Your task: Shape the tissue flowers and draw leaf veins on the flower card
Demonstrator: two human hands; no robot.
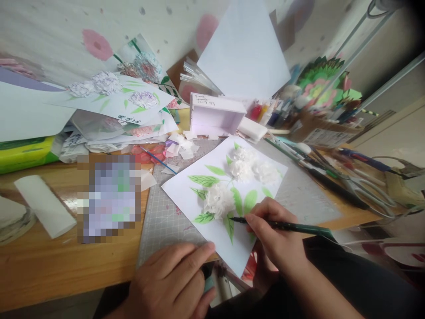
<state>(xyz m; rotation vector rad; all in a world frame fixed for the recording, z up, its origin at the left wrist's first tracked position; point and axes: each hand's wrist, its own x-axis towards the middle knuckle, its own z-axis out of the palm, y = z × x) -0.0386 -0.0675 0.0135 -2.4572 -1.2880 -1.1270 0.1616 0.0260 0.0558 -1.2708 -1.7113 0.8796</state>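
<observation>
A white paper sheet (181, 187) lies at an angle and overhangs the table's front edge. Ruffled white paper flowers (217, 201) stand up from it among green leaves (249, 201), some with dark veins drawn in. My right hand (274, 228) grips a dark pen (292, 227), its tip at the leaf (229, 230) under the lowest flower. At the sheet's lower left edge, my left hand (174, 274) rests with its index finger stretched out and the fingertip touching the paper. Its fingers hold nothing that I can see.
Beneath the sheet is a grey cutting mat (156, 221). Scissors (368, 190) and pens lie at right, before a cardboard box (327, 133) of tools. Paper scraps (182, 146), a white box (217, 113) and another flower picture (113, 104) stand behind. A white roll (44, 206) lies left.
</observation>
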